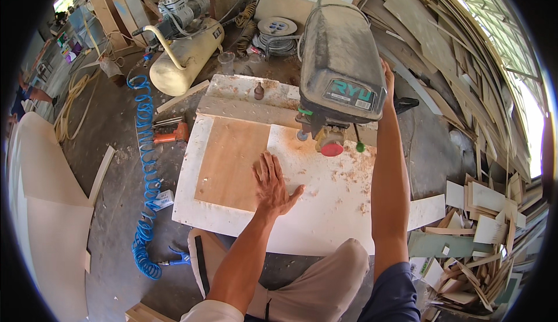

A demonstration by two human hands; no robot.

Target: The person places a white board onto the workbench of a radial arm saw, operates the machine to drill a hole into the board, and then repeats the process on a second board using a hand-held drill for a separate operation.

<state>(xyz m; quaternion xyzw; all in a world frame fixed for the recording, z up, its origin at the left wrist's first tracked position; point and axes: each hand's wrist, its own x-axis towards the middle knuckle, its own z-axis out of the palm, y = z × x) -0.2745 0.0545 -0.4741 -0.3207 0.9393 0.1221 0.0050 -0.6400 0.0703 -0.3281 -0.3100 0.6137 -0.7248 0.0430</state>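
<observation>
A: What is the machine [337,60] hiding?

B: Most of the right hand [389,82]. Only a strip is showing along the machine's right side, so I can't tell how far it's opening or whether it's gripping anything.

A: And the arms?

B: Both are coming in from below, with the lower edge cutting off the sleeves. The right arm [389,188] is stretching almost straight up; the left arm [241,258] is slanting up and to the right.

A: How is the left hand [273,185] sitting?

B: It's lying open, palm down, its fingers pointing upward and its thumb [297,191] spreading to the right. It's resting there, holding nothing.

A: Where is the wood panel [232,159]?

B: It's lying flat on the white board [314,235], mostly to the left of that hand and extending beyond the fingertips. The hand is covering part of its right edge, while the thumb is reaching over the white board. Wood shavings [361,183] are lying farther right.
</observation>
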